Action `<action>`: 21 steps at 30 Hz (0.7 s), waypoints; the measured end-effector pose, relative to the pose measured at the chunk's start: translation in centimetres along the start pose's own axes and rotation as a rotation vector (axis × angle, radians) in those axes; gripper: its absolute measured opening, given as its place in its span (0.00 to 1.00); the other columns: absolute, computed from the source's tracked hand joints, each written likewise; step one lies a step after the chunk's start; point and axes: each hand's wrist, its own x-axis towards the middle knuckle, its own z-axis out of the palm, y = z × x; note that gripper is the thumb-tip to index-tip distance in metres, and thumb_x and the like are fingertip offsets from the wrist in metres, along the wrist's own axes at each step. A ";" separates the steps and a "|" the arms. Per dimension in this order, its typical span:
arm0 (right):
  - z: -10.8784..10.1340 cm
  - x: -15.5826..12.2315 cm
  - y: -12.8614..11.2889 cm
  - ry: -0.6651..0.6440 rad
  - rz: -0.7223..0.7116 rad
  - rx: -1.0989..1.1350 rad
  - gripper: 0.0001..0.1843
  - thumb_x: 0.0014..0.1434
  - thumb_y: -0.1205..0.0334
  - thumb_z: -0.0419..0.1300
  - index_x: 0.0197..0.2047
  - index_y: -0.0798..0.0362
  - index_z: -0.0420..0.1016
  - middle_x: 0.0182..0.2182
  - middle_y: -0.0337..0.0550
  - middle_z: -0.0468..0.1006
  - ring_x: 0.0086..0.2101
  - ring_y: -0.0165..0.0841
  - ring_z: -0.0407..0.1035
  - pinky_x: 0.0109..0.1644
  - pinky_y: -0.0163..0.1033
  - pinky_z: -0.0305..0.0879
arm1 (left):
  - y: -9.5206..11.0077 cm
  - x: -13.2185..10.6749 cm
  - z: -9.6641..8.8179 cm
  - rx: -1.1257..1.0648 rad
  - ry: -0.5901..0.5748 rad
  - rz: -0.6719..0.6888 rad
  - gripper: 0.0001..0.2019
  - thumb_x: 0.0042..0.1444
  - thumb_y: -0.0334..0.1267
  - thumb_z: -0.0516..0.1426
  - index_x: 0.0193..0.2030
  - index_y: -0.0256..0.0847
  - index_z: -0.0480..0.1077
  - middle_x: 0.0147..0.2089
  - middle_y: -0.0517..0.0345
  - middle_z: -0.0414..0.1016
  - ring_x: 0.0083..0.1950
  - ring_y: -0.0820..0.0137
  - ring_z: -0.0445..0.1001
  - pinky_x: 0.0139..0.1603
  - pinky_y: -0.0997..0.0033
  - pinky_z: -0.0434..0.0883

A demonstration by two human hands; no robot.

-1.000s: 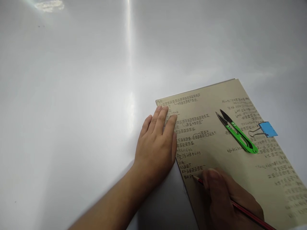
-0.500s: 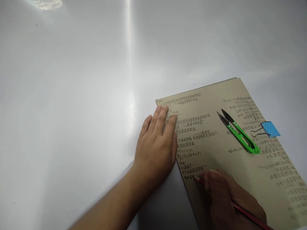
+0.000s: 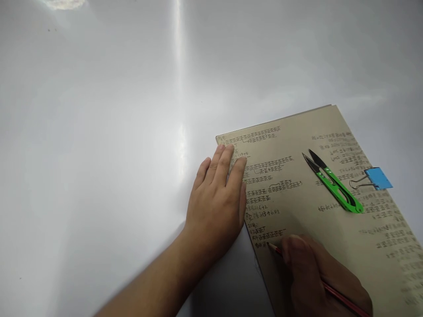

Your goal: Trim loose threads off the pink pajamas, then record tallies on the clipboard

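Paper (image 3: 310,127) is being steadied by the spread, empty left hand (image 3: 216,198) and written on with a pencil (image 3: 342,297) pinched in the right hand (image 3: 317,273), steadiness seemingly being needed next.

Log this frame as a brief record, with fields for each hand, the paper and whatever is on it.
Left hand: flat, fingers over the left edge of the paper, nothing held
Right hand: holding a red pencil, tip at the left column's lowest line
Paper: covered with handwriting
Snips: green, dark blades apart, lying on the paper
Clip: blue, at the paper's right edge
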 end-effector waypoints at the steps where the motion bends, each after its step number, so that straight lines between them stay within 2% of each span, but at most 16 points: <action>1: 0.0 0.0 0.0 0.006 -0.003 -0.002 0.19 0.60 0.55 0.50 0.20 0.51 0.64 0.16 0.39 0.67 0.20 0.31 0.62 0.26 0.37 0.56 | 0.0 0.0 0.0 0.001 -0.003 -0.001 0.18 0.60 0.31 0.46 0.58 0.36 0.57 0.65 0.45 0.54 0.67 0.63 0.49 0.64 0.57 0.52; 6: 0.0 0.0 0.0 0.020 -0.008 0.009 0.21 0.61 0.54 0.49 0.18 0.51 0.62 0.15 0.38 0.65 0.19 0.30 0.60 0.27 0.37 0.58 | 0.0 0.0 0.0 0.010 -0.002 0.002 0.18 0.60 0.30 0.46 0.58 0.36 0.57 0.65 0.45 0.54 0.67 0.63 0.48 0.65 0.57 0.52; 14: 0.1 0.0 -0.3 -0.012 0.003 0.044 0.19 0.61 0.56 0.50 0.19 0.50 0.62 0.17 0.39 0.67 0.21 0.31 0.62 0.31 0.38 0.59 | 0.0 0.0 0.0 0.015 -0.001 0.002 0.18 0.61 0.31 0.46 0.58 0.36 0.58 0.65 0.45 0.54 0.67 0.63 0.49 0.64 0.57 0.52; 21: 0.2 0.2 -0.2 0.019 -0.029 0.086 0.20 0.61 0.58 0.50 0.17 0.51 0.60 0.15 0.36 0.63 0.19 0.29 0.58 0.28 0.37 0.55 | 0.1 0.0 0.0 0.012 0.003 0.003 0.18 0.61 0.31 0.46 0.58 0.36 0.58 0.65 0.45 0.54 0.67 0.63 0.49 0.64 0.58 0.52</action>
